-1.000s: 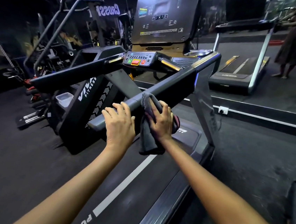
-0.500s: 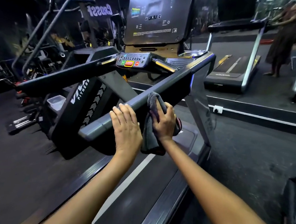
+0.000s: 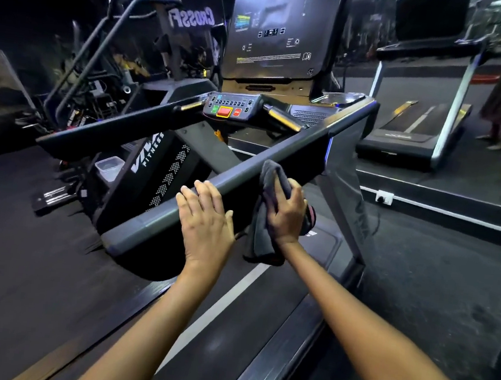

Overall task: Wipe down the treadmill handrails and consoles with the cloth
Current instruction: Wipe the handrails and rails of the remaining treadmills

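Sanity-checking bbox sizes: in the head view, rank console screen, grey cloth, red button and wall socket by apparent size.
1. Console screen
2. Grey cloth, partly hidden by the right hand
3. Red button and wall socket: look alike, and they sit at different depths, so unranked.

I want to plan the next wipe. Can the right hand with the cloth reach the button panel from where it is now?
Probably yes. The right hand presses the cloth on the handrail, and that rail runs unblocked up toward the button panel. It lies farther ahead, so a lean forward may be needed.
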Tool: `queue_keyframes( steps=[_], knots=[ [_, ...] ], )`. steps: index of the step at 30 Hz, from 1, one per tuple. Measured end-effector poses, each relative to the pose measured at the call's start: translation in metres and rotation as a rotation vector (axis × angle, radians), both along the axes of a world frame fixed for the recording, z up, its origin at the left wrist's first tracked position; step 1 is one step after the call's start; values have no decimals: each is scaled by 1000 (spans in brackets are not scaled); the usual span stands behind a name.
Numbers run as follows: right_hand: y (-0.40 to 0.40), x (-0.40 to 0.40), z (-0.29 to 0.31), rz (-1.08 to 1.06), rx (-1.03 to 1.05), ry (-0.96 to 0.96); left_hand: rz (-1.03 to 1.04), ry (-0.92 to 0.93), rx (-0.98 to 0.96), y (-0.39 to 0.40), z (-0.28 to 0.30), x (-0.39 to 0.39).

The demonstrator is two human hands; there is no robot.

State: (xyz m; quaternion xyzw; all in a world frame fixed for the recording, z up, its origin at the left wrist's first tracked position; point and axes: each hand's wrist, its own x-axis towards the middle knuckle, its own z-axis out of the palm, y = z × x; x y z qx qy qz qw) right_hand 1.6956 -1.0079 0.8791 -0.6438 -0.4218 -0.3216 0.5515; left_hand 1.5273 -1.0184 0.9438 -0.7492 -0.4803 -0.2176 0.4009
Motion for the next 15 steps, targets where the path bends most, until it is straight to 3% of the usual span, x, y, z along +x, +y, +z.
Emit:
queue_keyframes(
  steps=[2, 4, 8, 10, 15],
  knots=[
    [2, 3, 13, 0, 14, 115, 17, -23, -17, 1, 2, 12],
    [1, 1, 17, 8, 29, 106, 37, -55, -47, 3, 5, 26],
    [-6, 10, 5, 76, -38, -185, 100, -113, -106, 4, 8, 49],
    [-5, 30, 9, 100, -64, -234, 125, -116, -110, 5, 9, 52],
    [4, 53, 41, 28, -74, 96, 190, -97, -180, -2, 15, 55]
  ],
)
